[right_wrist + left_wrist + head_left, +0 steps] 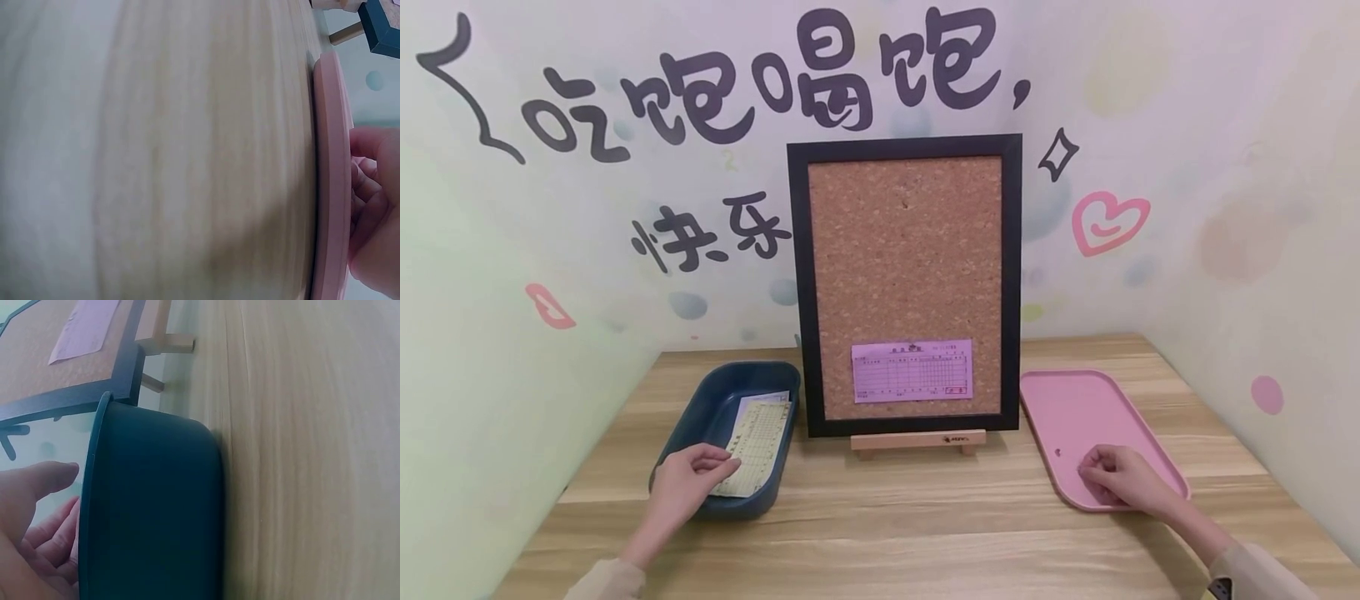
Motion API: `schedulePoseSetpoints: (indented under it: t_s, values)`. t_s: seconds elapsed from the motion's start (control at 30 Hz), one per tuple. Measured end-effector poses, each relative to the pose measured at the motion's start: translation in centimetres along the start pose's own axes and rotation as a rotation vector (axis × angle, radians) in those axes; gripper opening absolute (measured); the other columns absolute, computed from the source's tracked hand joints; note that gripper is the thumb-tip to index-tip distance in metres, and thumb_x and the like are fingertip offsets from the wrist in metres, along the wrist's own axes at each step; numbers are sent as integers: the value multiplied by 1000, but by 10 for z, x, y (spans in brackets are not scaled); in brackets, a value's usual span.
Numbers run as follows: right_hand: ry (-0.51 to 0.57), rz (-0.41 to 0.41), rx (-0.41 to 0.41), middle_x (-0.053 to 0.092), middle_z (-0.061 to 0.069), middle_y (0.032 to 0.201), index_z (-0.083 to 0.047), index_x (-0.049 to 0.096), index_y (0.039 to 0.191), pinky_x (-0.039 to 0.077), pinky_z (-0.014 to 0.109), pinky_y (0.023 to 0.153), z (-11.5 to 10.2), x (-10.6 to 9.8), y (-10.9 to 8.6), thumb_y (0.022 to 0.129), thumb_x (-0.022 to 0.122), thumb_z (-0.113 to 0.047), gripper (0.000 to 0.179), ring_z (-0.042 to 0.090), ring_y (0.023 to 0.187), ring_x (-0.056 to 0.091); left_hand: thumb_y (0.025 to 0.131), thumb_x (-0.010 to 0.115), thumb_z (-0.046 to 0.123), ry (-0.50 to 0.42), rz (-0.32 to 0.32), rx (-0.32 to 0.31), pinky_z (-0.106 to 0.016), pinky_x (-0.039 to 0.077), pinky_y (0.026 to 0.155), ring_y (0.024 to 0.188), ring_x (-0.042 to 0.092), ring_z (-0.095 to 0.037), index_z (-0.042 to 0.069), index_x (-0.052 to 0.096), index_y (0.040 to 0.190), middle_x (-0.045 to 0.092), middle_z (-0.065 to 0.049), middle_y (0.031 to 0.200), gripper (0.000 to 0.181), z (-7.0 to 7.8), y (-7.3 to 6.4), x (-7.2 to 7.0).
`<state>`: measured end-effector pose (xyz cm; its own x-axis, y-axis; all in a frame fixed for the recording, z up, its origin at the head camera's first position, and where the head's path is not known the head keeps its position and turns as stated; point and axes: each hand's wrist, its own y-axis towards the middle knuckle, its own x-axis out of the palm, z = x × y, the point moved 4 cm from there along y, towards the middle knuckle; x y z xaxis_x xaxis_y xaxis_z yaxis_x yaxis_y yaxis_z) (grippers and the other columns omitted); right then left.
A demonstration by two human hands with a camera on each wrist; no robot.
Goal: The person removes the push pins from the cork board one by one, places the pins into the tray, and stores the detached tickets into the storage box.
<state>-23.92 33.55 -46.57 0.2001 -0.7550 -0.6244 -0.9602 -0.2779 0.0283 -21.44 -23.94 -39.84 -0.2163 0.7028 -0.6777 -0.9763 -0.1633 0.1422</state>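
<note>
My left hand (688,479) is over the near end of a dark blue bin (703,408), its thumb beside a pale yellow printed slip (752,446). The thumb and fingers stand apart in the left wrist view, with no paper visible between them. Under the yellow slip a whitish slip (780,397) peeks out. My right hand (1123,479) is low at the near part of a pink tray (1075,400), fingers curled and thumb close to the index finger. The tray rim hides its fingertips in the right wrist view, so anything pinched there cannot be seen. A tiny dark object or mark (1057,452) shows beside them.
Between bin and tray, a black-framed cork board (906,267) leans on a small wooden easel (917,440). Low on the cork hangs a pink-purple printed slip (912,372). Behind the wooden table (910,533) is a wall with large painted characters (835,71).
</note>
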Motion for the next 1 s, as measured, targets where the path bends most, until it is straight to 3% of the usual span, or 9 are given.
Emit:
schedulePoseSetpoints:
  t_s: [0.37, 0.73, 1.0]
  values:
    - [-50, 27, -5, 53, -1, 58, 1, 58, 86, 43, 23, 40, 3, -1, 2, 85, 61, -12, 14, 3, 44, 46, 76, 73, 19, -38, -3, 8, -18, 47, 61, 66, 61, -7, -3, 65, 90, 68, -11, 80, 27, 2, 0, 1]
    - [-124, 51, -56, 55, -1, 63, -2, 59, 86, 41, 22, 42, -4, -13, 6, 84, 62, -12, 11, 2, 49, 46, 76, 73, 18, -87, 31, 110, -17, 48, 64, 69, 61, -6, -1, 65, 93, 68, -9, 82, 26, 13, 7, 6]
    - [-113, 26, -118, 56, 3, 65, 4, 58, 89, 41, 23, 41, -23, -24, 21, 85, 60, -7, 12, 5, 46, 46, 76, 73, 14, -123, 44, 173, -19, 49, 69, 76, 62, -7, 3, 65, 91, 68, -8, 86, 20, 35, 17, 17]
